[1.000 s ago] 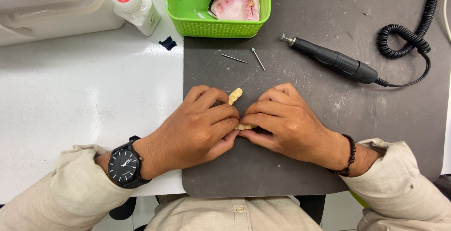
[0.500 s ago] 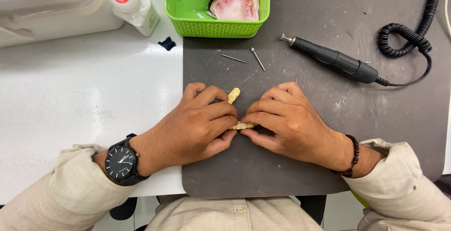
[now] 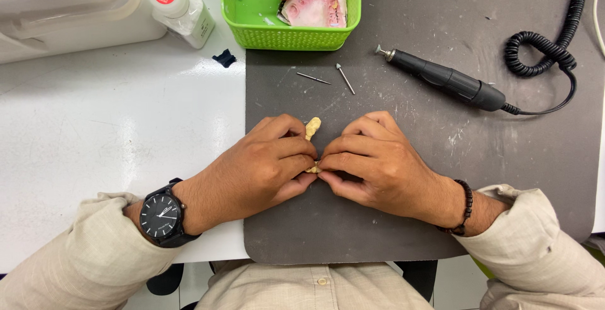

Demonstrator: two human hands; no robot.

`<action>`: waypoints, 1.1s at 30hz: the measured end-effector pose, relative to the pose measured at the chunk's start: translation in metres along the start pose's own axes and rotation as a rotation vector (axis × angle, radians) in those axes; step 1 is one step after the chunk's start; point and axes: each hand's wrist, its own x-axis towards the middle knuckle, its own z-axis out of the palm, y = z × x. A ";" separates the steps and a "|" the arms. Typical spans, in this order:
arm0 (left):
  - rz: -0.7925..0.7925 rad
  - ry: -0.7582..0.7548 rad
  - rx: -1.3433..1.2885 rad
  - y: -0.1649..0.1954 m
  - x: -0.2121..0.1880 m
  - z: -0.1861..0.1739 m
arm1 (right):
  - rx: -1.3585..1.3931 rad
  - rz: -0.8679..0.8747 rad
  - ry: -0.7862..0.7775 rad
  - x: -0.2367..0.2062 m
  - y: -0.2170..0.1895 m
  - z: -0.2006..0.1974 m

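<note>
Gripping one cream tooth piece (image 3: 313, 127), left hand (image 3: 261, 168), right hand (image 3: 378, 168).

Views: one, a head-worn camera.
Position: above the worktop, over the person's chest.
Direction: nearly straight down; the person's shirt fills the bottom edge, the far side of the bench the top edge.
Nearness: close; forearms enter from both lower corners.
Framing: dark mat (image 3: 441, 177) centre and right, white table (image 3: 113, 133) left.
Shared area: none, only one view.
</note>
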 end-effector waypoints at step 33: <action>-0.030 -0.016 -0.019 0.013 0.001 -0.003 | -0.484 0.211 0.055 -0.009 0.034 -0.079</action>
